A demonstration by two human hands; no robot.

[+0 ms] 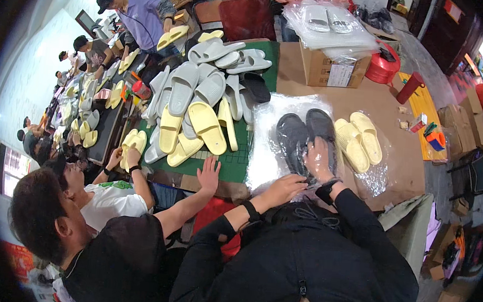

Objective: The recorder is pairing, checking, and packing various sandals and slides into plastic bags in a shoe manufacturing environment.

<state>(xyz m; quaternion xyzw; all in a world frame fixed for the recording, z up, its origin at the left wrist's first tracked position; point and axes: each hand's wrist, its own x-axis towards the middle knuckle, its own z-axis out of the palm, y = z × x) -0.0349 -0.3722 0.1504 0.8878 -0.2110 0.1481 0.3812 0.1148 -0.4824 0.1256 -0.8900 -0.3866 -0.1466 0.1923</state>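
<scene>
Black-sleeved arms reaching from the lower edge over a brown counter (399, 163). Right hand (319, 159) laid flat, fingers spread, on the heel end of a pair of dark grey slippers (305, 133). Left hand (288, 186) curled at the near edge of the clear plastic bag (267, 153) under that pair, fingers seemingly pinching the film, though grip hard to make out. Grey pair lying side by side, soles down, toes pointing away, at the middle of the counter. Just to the right, touching the bag, a pair of pale yellow slippers (359, 137) already wrapped in clear film. Beyond them, a cardboard box (330, 70) topped with a stack of bagged white slippers (325, 21), a red reel of string (383, 65) beside it. To the left, a heap of loose grey and yellow slippers (200, 102) on a green mat (235, 162), a neighbour's open hand (209, 174) resting at its edge.
</scene>
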